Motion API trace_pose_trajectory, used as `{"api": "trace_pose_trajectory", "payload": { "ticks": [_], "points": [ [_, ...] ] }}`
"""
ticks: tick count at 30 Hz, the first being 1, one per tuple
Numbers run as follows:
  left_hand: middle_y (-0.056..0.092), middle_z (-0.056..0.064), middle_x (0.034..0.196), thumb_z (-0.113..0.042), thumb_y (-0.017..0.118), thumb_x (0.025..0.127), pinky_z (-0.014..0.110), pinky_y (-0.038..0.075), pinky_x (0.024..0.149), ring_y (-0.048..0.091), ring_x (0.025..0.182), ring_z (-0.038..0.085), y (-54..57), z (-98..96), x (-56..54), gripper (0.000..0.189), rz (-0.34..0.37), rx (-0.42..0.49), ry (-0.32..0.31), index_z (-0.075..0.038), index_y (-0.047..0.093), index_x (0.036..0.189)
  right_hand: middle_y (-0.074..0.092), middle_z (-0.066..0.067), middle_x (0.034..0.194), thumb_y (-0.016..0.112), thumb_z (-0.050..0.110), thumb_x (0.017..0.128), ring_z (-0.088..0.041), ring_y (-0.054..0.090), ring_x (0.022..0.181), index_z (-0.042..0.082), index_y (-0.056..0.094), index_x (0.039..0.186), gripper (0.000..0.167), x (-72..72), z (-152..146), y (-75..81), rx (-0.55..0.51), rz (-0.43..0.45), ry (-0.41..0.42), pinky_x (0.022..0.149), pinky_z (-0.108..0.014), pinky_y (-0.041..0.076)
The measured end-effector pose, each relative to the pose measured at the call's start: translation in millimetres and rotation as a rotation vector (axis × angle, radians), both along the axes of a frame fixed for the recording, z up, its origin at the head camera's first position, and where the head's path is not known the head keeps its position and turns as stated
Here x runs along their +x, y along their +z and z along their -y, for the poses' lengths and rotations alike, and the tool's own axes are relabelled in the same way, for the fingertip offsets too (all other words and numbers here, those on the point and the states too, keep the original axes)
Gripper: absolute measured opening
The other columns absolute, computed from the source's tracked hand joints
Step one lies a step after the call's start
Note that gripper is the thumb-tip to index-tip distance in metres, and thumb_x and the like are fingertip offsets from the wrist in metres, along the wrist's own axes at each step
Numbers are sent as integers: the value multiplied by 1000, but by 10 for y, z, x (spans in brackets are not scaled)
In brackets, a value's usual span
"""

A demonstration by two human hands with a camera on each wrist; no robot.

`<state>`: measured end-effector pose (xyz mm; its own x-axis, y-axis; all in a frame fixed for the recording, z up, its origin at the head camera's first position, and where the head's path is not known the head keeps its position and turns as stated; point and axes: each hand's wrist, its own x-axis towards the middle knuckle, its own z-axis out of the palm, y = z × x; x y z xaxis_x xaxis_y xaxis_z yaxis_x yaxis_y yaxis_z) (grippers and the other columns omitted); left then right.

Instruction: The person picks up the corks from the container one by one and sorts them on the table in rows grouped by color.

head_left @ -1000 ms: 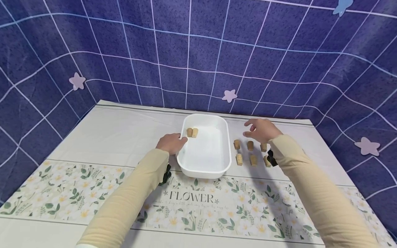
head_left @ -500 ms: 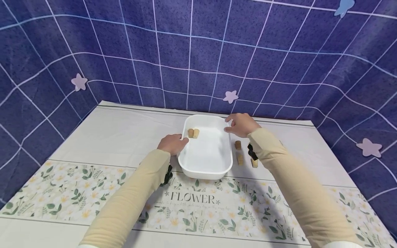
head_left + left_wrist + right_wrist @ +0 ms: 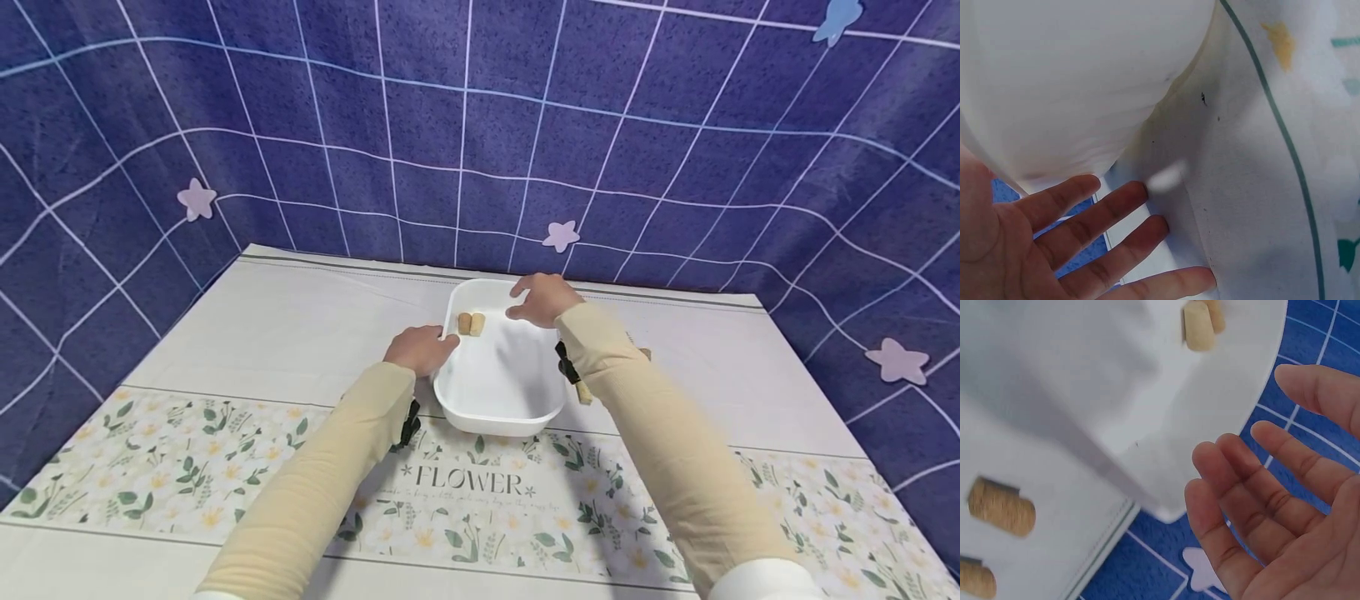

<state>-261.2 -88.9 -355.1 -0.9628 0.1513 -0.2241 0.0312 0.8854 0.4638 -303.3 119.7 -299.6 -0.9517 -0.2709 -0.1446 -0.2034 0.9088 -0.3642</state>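
Note:
A white rectangular tub (image 3: 495,423) stands in the middle of the table. Two cork stoppers (image 3: 477,324) lie side by side inside it, near its left wall. My left hand (image 3: 420,350) holds the tub's left rim, thumb over the edge and fingers along the outside wall (image 3: 1085,125). Above the tub's far right part is my right hand (image 3: 546,300), its fingers loosely bent. Nothing is between those fingers in the right wrist view, where the same corks (image 3: 1199,326) show beyond them.
Right of the tub, loose corks lie on the table, among them one cork (image 3: 584,393) beside my right wrist; my forearm hides others. The right wrist view shows two table corks (image 3: 1002,506). A floral band (image 3: 225,475) crosses the tablecloth; a blue curtain (image 3: 420,125) hangs behind.
My right hand has moved left from above the loose corks to over the tub, and its forearm now covers most of them. The left hand stays at the rim.

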Motion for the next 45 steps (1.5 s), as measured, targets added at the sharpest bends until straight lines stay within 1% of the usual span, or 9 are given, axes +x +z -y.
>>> {"api": "trace_pose_trajectory", "payload": {
  "ticks": [4,7,10,16,23,28,36,42,45],
  "points": [
    [65,20,128,-37,34,105,47,47,101,62,112,35,-2,-8,7,56,7,2,9,-2,55,144,62,-18,138,70,27,95,-32,57,128,5,64,135,46,-63,91,-104,3,20,-6,107,-41,44],
    [65,20,128,-37,34,105,47,47,100,62,111,35,2,-10,13,55,0,2,13,-3,56,143,58,-18,142,71,26,94,-32,53,131,4,64,134,46,-110,155,-170,8,25,-5,109,-41,42],
    [66,20,126,-37,35,106,47,47,99,62,110,35,5,-11,17,54,3,8,17,-3,57,141,59,-16,142,71,26,94,-30,55,129,5,64,135,47,-152,218,-228,31,29,-5,108,-40,43],
    [64,20,132,-37,34,106,49,45,103,60,118,38,4,-4,11,55,-1,7,7,-3,56,142,59,-14,142,72,24,92,-29,58,125,7,61,139,51,-200,353,-348,28,49,-17,105,-39,45],
    [67,18,123,-37,34,105,47,48,98,63,109,35,-1,9,2,53,-13,14,6,-4,62,135,60,-16,141,71,23,93,-30,58,125,7,53,146,58,-201,478,-493,28,48,-60,105,-40,45],
    [67,18,123,-37,34,104,47,48,98,63,110,35,-12,14,-6,52,-20,3,-3,-4,63,133,60,-16,140,71,22,92,-30,61,120,9,52,148,60,-189,535,-581,54,54,-90,103,-41,47],
    [68,18,122,-36,35,105,48,48,98,63,109,34,-19,7,-17,50,-17,-10,-1,-4,64,131,65,-15,129,71,28,95,-27,63,110,8,61,135,45,-188,598,-687,130,0,-82,94,-42,52],
    [67,18,123,-36,35,106,47,48,98,63,109,34,-12,2,-11,51,-11,-10,-1,-3,62,135,66,-13,125,73,30,95,-28,64,112,10,65,122,34,-171,602,-719,121,-39,-102,91,-44,53],
    [66,19,127,-36,34,107,48,47,100,62,114,36,-9,9,-16,52,-16,-17,-6,-3,60,137,67,-13,124,75,28,94,-28,65,111,11,66,117,30,-155,592,-713,101,-55,-109,89,-44,54]
  ]
}}
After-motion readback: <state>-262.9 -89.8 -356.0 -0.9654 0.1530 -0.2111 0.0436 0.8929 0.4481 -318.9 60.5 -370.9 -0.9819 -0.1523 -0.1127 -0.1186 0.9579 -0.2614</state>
